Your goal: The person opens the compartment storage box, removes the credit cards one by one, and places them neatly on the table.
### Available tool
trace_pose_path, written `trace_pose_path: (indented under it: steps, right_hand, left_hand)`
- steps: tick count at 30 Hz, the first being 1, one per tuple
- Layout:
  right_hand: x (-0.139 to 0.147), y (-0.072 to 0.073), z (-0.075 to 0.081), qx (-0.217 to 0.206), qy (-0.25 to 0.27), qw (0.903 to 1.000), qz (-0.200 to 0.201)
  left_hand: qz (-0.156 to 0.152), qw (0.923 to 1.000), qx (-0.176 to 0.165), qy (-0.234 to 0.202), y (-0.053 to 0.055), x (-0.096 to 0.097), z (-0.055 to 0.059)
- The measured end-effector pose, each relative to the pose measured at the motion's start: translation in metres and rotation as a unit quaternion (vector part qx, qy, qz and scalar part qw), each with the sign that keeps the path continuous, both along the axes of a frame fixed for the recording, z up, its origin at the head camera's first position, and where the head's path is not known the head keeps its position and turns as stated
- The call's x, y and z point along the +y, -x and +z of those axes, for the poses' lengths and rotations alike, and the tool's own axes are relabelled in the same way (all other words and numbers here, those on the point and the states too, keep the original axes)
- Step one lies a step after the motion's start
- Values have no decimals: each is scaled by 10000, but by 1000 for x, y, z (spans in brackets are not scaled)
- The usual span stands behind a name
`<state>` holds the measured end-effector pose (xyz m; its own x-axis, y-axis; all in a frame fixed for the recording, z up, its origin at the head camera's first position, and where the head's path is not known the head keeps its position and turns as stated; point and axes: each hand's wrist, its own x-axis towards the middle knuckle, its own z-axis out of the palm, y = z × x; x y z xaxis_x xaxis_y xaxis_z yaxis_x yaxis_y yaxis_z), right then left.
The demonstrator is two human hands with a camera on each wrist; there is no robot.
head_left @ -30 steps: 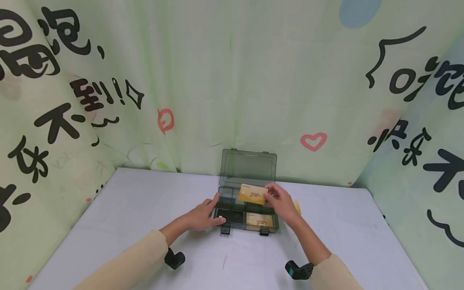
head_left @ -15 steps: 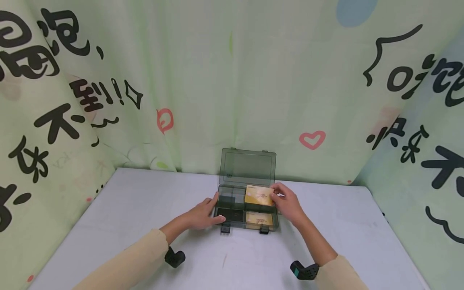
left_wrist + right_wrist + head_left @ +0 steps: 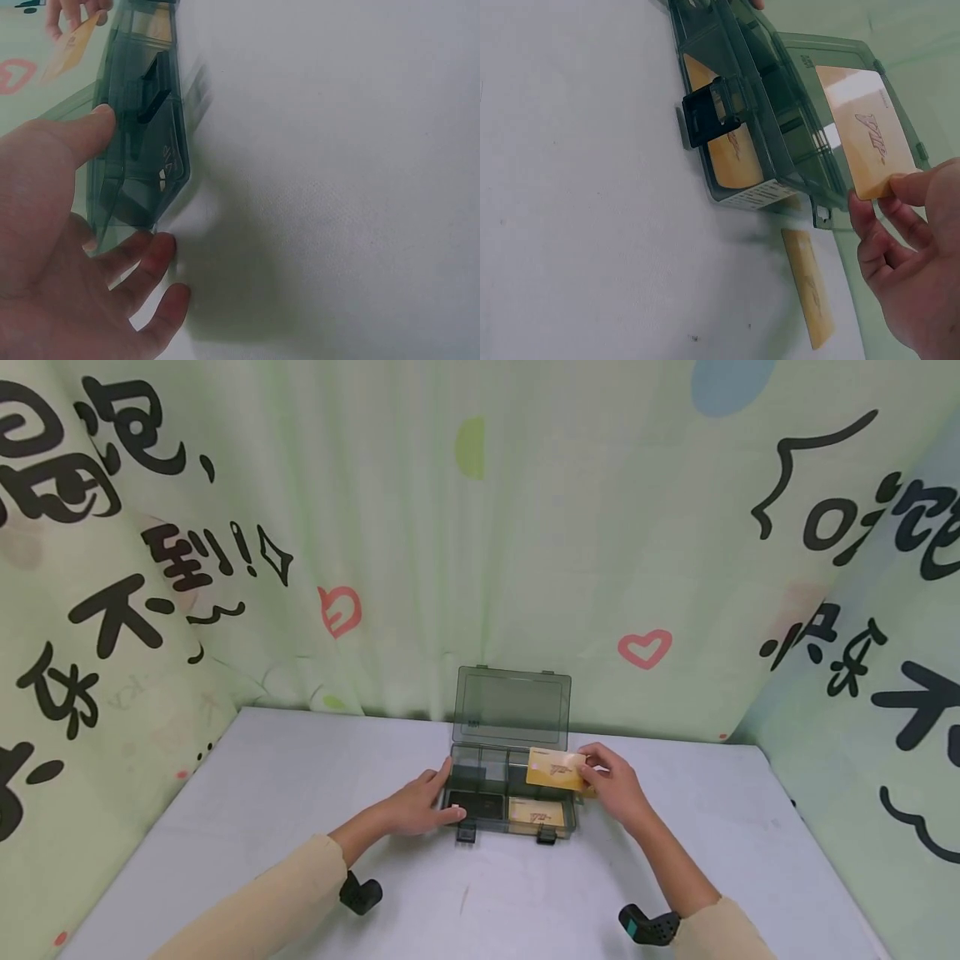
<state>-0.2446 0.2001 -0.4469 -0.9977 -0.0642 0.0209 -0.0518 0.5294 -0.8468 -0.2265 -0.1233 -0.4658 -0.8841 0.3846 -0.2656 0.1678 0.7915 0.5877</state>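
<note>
A translucent grey-green divided storage box stands on the table with its lid raised. My left hand holds the box's left side, its thumb over the front corner and fingers along the outer wall. Between thumb and fingers, my right hand pinches a yellow VIP card by its corner, above the back right compartment. Similar yellow cards lie in the front right compartment. A black item fills the front left one. Another yellow card lies on the table right of the box, mostly hidden by my right hand in the head view.
Two black latches hang at the box's front. The white table ends at a pale green printed curtain behind the box, with more curtain at both sides. Beige sleeves and black wrist devices are near the front.
My right hand has moved to the right with the card, which passes over the back right compartment. My left hand has stayed on the box.
</note>
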Motion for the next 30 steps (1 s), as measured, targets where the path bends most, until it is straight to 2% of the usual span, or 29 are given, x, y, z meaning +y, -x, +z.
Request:
trace_pose_path:
  steps: [11,19,30]
  right_hand:
    - [21,-3,-6,-165,-191,9995,-184]
    - [34,-1,-11,-102,-292,9993,-197]
    - [44,-1,-17,-68,-349,9988,-328]
  left_hand:
    - [-31,10000,6,14,-1,1,-2]
    - [-40,10000,65,-56,1,2,0]
    - [-34,10000,68,-22,2,1,-3]
